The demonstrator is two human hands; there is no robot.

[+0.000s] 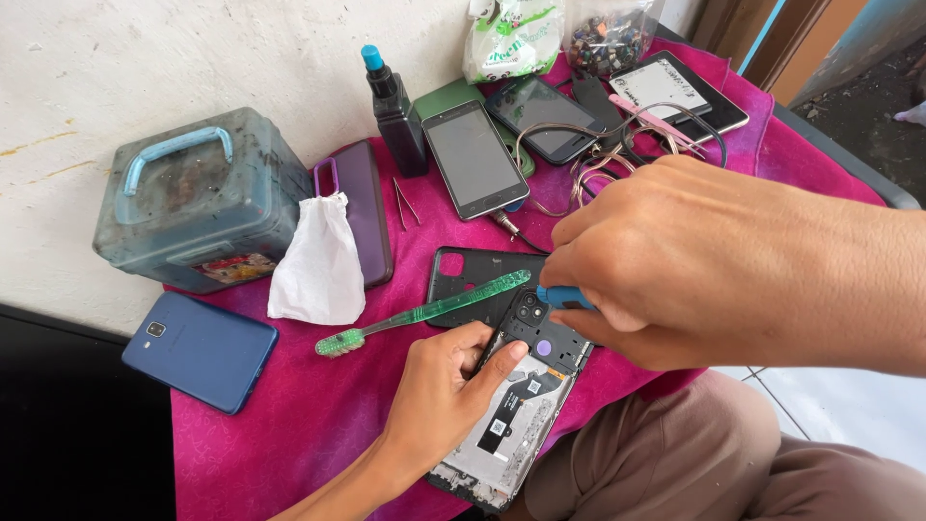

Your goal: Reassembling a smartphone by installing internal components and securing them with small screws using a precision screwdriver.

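An opened phone (521, 405) with its back removed lies at the near edge of the magenta cloth (289, 415), circuit parts exposed. My left hand (439, 396) presses down on its left side, thumb on the upper part. My right hand (694, 265) is closed around a blue-handled tool (564, 296), whose tip sits at the phone's camera area. The tool's tip is hidden by my fingers. A black phone back cover (473, 280) lies just beyond, with a green toothbrush (424, 311) resting across it.
A grey-blue plastic box (193, 198) stands at left by the wall. Nearby lie a white cloth (318, 265), a purple phone case (362, 203), a blue phone (198, 349), a dark bottle (395, 116), tweezers (405, 203), several phones and cables (598, 145) at the back.
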